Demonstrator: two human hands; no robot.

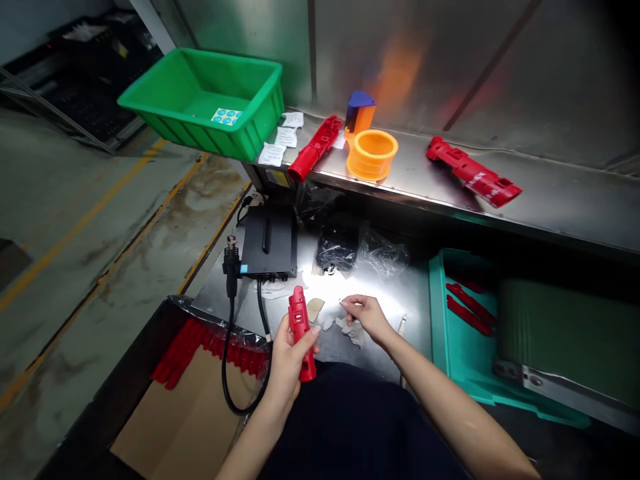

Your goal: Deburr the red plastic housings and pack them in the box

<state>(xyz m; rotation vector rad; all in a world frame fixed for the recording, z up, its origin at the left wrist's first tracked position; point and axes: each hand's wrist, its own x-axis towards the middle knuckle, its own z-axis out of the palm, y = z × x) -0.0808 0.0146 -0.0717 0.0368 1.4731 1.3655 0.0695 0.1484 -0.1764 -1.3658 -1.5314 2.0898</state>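
My left hand (286, 357) is wrapped round a red plastic housing (299, 321), held nearly upright over the front of the metal bench. To its right, my right hand (367, 316) has its thumb and forefinger pinched together. A tiny dark thing seems to show at those fingertips, too small to name. Below the pinch lie crumpled white scraps (352, 331) and a beige piece (315, 309). Behind the hands sits a clear bag of small dark parts (337, 248).
A black box with a handle (270, 240) and a thick cable stands left. The metal shelf (410, 175) carries a green bin (200, 137), an orange tape ring (373, 157) and red housings (473, 172). A teal tray (440, 320) is right; a carton of red parts (183, 353) is lower left.
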